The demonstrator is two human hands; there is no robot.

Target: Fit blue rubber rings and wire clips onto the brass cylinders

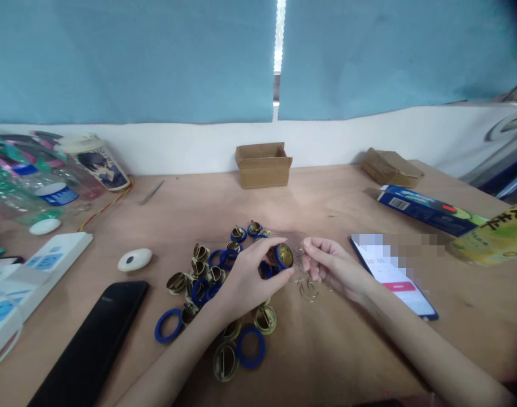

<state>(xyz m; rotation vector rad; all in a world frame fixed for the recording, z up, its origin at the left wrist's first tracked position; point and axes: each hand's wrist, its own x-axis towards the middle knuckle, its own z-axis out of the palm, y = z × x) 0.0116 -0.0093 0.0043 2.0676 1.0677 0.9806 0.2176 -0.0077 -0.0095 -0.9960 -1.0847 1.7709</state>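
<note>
My left hand (252,271) grips a brass-coloured round metal fitting (285,256) with a blue ring around it, its hollow side turned to the right. Close by on the right, my right hand (321,260) is closed in a pinch, and a bit of thin wire ring (299,250) shows at the fingertips. Several more thin wire rings (309,291) lie on the table below. Under and left of my left hand are several loose brass-coloured fittings (225,362) and blue rings (250,347), some joined together, some apart.
A small open cardboard box (264,172) stands by the wall. On the left are a black phone (92,345), a white oval case (135,260), a power strip (42,277) and plastic bottles (55,192). To the right lie a lit phone (394,277) and a blue carton (428,209).
</note>
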